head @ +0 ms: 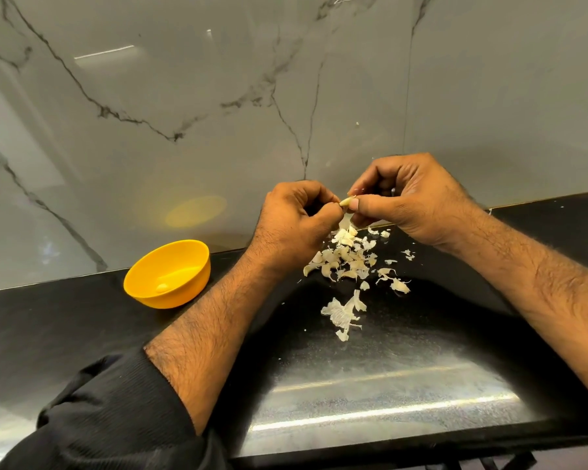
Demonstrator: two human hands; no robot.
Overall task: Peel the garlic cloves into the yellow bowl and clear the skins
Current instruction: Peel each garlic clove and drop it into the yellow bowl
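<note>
We pinch one clove (347, 201) between left hand (294, 225) and right hand (411, 201), both grips grasping it above the skins (348, 259) on the black desk (82, 320), and should strip it gently, the bowl (167, 273) waiting left, near the marble wall (184, 96).

This is a kitchen, likely in a home. A glossy black stone table (370, 385) runs along a wall (218, 96) faced with polished grey marble-look slabs, dark veins crossing them and ceiling lights mirrored in the sheen. On the table sit food-preparation things: a small yellow bowl (143, 283) with one peeled clove (162, 287) inside, and a scatter of papery garlic skins (350, 262). Two bare hands work over the skins, as a cook's would.
</note>
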